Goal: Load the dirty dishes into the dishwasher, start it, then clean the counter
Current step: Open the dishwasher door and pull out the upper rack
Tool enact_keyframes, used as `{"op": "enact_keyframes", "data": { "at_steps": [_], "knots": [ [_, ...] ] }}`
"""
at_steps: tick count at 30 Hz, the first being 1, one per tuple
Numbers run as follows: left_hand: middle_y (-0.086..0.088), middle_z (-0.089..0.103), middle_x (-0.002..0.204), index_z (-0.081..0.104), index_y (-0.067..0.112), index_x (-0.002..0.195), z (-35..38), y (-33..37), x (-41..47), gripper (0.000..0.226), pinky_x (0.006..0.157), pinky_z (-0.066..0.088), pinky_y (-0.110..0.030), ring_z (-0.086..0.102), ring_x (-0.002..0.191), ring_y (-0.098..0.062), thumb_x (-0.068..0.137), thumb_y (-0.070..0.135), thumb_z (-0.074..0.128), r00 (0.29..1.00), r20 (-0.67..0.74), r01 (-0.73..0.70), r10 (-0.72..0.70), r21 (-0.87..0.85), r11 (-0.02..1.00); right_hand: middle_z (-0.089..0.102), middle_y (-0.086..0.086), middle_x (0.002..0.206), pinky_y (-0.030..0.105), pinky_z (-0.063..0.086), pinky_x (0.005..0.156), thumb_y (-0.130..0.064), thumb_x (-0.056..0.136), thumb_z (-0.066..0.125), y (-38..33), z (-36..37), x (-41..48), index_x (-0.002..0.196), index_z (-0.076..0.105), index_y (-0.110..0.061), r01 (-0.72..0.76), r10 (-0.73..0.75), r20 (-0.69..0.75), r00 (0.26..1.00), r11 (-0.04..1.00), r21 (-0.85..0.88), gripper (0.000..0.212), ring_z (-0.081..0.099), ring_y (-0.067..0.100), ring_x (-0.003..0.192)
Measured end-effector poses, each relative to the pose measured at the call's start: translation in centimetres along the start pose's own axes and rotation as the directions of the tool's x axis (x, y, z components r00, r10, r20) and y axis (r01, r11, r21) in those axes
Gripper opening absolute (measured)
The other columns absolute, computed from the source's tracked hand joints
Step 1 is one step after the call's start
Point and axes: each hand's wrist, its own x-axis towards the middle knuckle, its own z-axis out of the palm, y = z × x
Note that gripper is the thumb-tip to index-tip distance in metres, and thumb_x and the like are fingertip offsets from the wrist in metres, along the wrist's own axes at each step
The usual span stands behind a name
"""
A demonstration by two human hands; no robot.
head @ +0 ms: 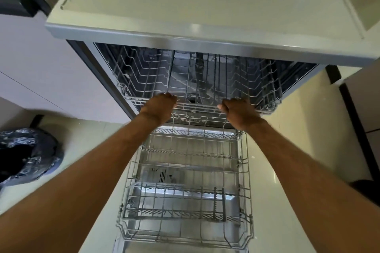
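Grip on grey wire upper dishwasher rack (144,76): your left hand (159,107) and right hand (239,112) curl round its front rail; grey wire lower rack (185,212) sits extended beneath.

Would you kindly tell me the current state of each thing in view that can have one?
dishwasher door: open, folded down flat.
lower rack: pulled out over the door, empty.
upper rack: empty, held at its front rim.
left hand: gripping the upper rack's rim.
right hand: gripping the same rim.
bin: lidless, lined with a dark bag.
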Motion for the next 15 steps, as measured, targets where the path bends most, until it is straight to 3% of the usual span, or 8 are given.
{"op": "enact_keyframes", "data": {
  "at_steps": [3, 5, 9, 15],
  "knots": [
    [-0.019, 0.064, 0.119, 0.053, 0.007, 0.129, 0.7, 0.9, -2.4, 0.036, 0.091, 0.055, -0.038, 0.065, 0.108, -0.031, 0.097, -0.003, 0.04, 0.999, 0.027, 0.035, -0.036, 0.021, 0.999, 0.066, 0.01, 0.098, 0.047, 0.049, 0.097, -0.034, 0.107, 0.034, -0.9, 1.1, -2.4, 0.126, 0.05, -0.017, -0.039, 0.035, 0.04, 0.999, 0.994, 0.1, 0.03, 0.066, 0.032, 0.098],
    [-0.019, 0.064, 0.122, 0.051, 0.011, 0.133, 1.1, 1.3, -4.0, 0.043, 0.092, 0.055, -0.041, 0.065, 0.109, -0.032, 0.095, -0.005, 0.039, 0.995, 0.081, 0.055, -0.056, 0.009, 0.998, 0.065, 0.008, 0.101, 0.047, 0.049, 0.097, -0.037, 0.107, 0.034, -1.3, 2.1, -3.8, 0.128, 0.05, -0.02, -0.065, 0.057, 0.07, 0.996, 0.99, 0.122, 0.031, 0.064, 0.028, 0.093],
    [-0.016, 0.058, 0.133, 0.05, 0.017, 0.137, 1.7, 2.0, -8.0, 0.046, 0.101, 0.049, -0.044, 0.058, 0.119, -0.032, 0.097, -0.002, 0.041, 0.983, 0.162, 0.095, -0.084, -0.063, 0.993, 0.063, 0.014, 0.117, 0.045, 0.04, 0.101, -0.042, 0.106, 0.031, -2.1, 4.1, -6.8, 0.134, 0.042, -0.018, -0.114, 0.103, 0.144, 0.984, 0.991, 0.073, 0.038, 0.06, 0.031, 0.111],
    [-0.011, 0.065, 0.121, 0.053, 0.021, 0.131, 4.4, 3.7, -13.0, 0.045, 0.091, 0.055, -0.042, 0.064, 0.104, -0.026, 0.094, -0.003, 0.044, 0.995, 0.093, 0.061, -0.049, -0.14, 0.988, 0.065, 0.016, 0.115, 0.044, 0.035, 0.103, -0.043, 0.106, 0.033, -2.6, 5.7, -11.6, 0.126, 0.047, -0.009, -0.133, 0.129, 0.14, 0.982, 0.991, 0.024, 0.042, 0.057, 0.032, 0.116]
  ]
}}
